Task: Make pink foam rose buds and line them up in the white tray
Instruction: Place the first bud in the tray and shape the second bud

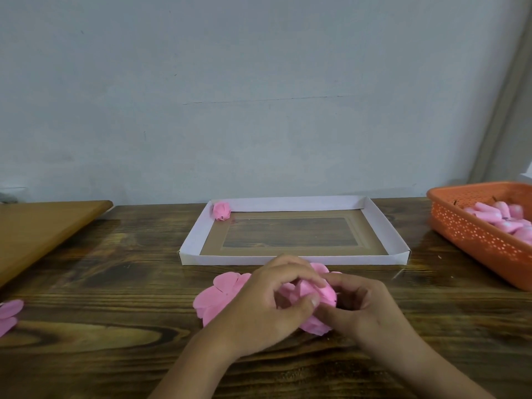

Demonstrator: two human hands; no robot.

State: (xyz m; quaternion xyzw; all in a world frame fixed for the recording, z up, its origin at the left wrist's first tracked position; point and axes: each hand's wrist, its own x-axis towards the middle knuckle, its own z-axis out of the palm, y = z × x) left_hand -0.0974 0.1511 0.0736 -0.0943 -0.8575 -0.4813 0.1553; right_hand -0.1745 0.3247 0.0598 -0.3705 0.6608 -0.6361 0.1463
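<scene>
Head camera is showing both hands working just in front of the white tray point(383, 226) on the wooden desk point(115, 254). The left hand point(267, 306) is curling its fingers and thumb around a half-rolled pink foam bud point(316, 292), and the right hand point(362, 306) is pinching the same bud from the other side, so both are clamped on the one piece.

Foam is likely springing back, so the roll is at risk of loosening if either pinch is easing before the petals are set. Flat petal cutouts point(218, 295) are lying under and beside the left hand, touching the work; a wrist sliding over them could be creasing them or pushing them aside. Squeezing too hard could be flattening the bud out of shape.

As for containers, the tray is holding a single finished rose bud point(221, 210), sitting in its far left corner against the wall; the rest of its floor is showing brown card with a clear window. An orange perforated basket point(472, 234) at the right edge is holding a heap of pink foam pieces point(501, 220), their exact form being hard to tell. More loose pink petals point(8, 315) are lying at the left edge.
</scene>
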